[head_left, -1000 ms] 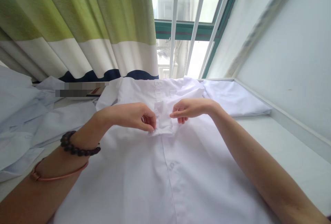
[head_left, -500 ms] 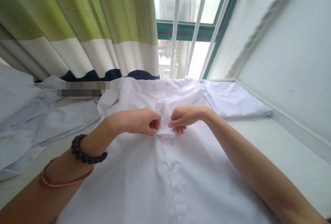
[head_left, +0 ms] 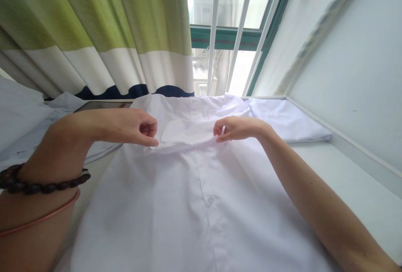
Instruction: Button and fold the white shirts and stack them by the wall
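Observation:
A white button-front coat (head_left: 176, 205) lies spread before me, its row of buttons running down the middle. Across its upper part stretches a strip of white cloth that looks like the coat's sleeve (head_left: 185, 133). My left hand (head_left: 135, 127), fingers curled, pinches the sleeve's left end between thumb and fingers. Further right, my right hand (head_left: 234, 128) is closed in a pinch on the same sleeve near the button line. The fingertips of both hands partly hide the gripped cloth.
A folded white garment (head_left: 285, 119) lies at the back right, and more white garments (head_left: 21, 117) are heaped at the left. A dark flat object (head_left: 105, 105) lies behind my left wrist. A curtain (head_left: 150, 24), white bars (head_left: 230, 37) and a wall (head_left: 354, 75) border the surface.
My left hand has moved left, drawing the sleeve end across the coat. My right hand has shifted slightly right and away from me. The sleeve, bunched at the middle before, now lies stretched out.

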Demonstrator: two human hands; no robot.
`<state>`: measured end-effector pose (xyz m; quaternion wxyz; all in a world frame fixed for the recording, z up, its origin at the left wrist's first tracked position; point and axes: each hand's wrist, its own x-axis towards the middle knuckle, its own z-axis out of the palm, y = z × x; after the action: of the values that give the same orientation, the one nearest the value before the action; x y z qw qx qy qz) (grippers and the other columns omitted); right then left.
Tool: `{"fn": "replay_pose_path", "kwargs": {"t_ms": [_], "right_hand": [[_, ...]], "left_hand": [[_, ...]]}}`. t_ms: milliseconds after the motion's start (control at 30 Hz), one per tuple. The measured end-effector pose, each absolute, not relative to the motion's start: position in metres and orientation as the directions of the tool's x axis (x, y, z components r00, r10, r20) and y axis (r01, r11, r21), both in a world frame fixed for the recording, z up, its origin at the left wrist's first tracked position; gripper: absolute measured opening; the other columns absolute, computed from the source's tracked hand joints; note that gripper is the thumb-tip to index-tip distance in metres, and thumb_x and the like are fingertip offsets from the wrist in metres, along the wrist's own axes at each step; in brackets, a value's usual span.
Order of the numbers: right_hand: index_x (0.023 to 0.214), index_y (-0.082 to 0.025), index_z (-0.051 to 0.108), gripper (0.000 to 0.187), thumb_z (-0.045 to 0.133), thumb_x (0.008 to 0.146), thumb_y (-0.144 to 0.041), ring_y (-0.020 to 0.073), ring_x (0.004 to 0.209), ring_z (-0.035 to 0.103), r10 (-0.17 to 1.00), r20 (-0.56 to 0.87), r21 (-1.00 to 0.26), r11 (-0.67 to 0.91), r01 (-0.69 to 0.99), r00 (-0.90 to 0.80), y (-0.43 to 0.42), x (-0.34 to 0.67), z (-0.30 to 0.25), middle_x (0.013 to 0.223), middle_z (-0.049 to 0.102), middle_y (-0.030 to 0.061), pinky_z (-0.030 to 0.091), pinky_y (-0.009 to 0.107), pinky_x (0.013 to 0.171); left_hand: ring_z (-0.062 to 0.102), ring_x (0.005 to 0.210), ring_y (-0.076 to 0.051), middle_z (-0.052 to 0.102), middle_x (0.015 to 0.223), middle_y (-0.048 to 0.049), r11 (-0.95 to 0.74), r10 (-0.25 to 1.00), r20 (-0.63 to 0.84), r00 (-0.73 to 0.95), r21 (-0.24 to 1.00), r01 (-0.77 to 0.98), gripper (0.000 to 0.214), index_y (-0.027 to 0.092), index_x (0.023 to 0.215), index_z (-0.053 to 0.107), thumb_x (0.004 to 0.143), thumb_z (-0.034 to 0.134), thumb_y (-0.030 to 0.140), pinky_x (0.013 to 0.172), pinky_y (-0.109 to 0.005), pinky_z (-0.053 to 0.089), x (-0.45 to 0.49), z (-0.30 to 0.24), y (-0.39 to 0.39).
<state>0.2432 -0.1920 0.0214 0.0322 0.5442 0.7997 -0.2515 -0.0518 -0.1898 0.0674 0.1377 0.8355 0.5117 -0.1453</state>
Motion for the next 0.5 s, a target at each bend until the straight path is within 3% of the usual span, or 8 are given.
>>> {"fn": "replay_pose_path", "kwargs": {"t_ms": [100, 200, 333, 433, 500], "right_hand": [[0.102, -0.021, 0.062, 0.029, 0.066, 0.076, -0.034, 0.0181, 0.089, 0.061, 0.854, -0.318, -0.322, 0.311, 0.894, -0.412, -0.192, 0.24, 0.019, 0.106, 0.064, 0.0042, 0.044, 0.024, 0.067], [0.104, -0.021, 0.061, 0.032, 0.067, 0.076, -0.033, 0.0179, 0.089, 0.06, 0.855, -0.326, -0.289, 0.316, 0.904, -0.403, -0.193, 0.236, 0.017, 0.105, 0.063, 0.0043, 0.044, 0.024, 0.067], [0.114, -0.021, 0.057, 0.042, 0.069, 0.075, -0.028, 0.0179, 0.094, 0.059, 0.891, -0.25, -0.241, 0.323, 0.915, -0.38, -0.191, 0.229, 0.005, 0.111, 0.059, 0.0053, 0.044, 0.023, 0.07], [0.112, -0.021, 0.059, 0.037, 0.067, 0.076, -0.021, 0.0186, 0.095, 0.058, 0.905, -0.185, -0.173, 0.353, 0.92, -0.382, -0.185, 0.225, -0.006, 0.109, 0.058, 0.0064, 0.043, 0.023, 0.072], [0.103, -0.019, 0.063, 0.026, 0.063, 0.077, -0.017, 0.0194, 0.094, 0.057, 0.903, -0.167, -0.123, 0.379, 0.917, -0.396, -0.183, 0.225, -0.007, 0.105, 0.059, 0.0074, 0.042, 0.023, 0.072]], "left_hand": [[0.055, 0.068, -0.015, 0.064, 0.077, 0.0003, -0.424, 0.808, -0.401, 0.431, 0.112, 0.899, 0.036, 0.019, 0.08, 0.063, 0.074, 0.056, 0.054, 0.058, -0.022, 0.037, -0.048, 0.06, -0.186], [0.061, 0.088, -0.021, 0.068, 0.101, -0.0036, -0.389, 0.835, -0.366, 0.411, 0.136, 0.911, 0.048, 0.022, 0.101, 0.065, 0.073, 0.054, 0.06, 0.071, -0.025, 0.042, -0.048, 0.047, -0.175], [0.053, 0.115, -0.028, 0.052, 0.136, -0.0096, -0.333, 0.875, -0.32, 0.363, 0.146, 0.931, 0.083, 0.021, 0.137, 0.044, 0.071, 0.047, 0.07, 0.09, -0.029, 0.04, -0.047, 0.015, -0.156], [0.047, 0.123, -0.029, 0.044, 0.143, -0.0126, -0.297, 0.898, -0.294, 0.328, 0.146, 0.944, 0.086, 0.018, 0.143, 0.035, 0.075, 0.041, 0.07, 0.097, -0.033, 0.037, -0.043, -0.006, -0.146], [0.051, 0.118, -0.029, 0.051, 0.136, -0.0132, -0.313, 0.897, -0.276, 0.345, 0.154, 0.937, 0.076, 0.018, 0.137, 0.042, 0.077, 0.042, 0.065, 0.093, -0.034, 0.039, -0.04, -0.009, -0.144]]}}
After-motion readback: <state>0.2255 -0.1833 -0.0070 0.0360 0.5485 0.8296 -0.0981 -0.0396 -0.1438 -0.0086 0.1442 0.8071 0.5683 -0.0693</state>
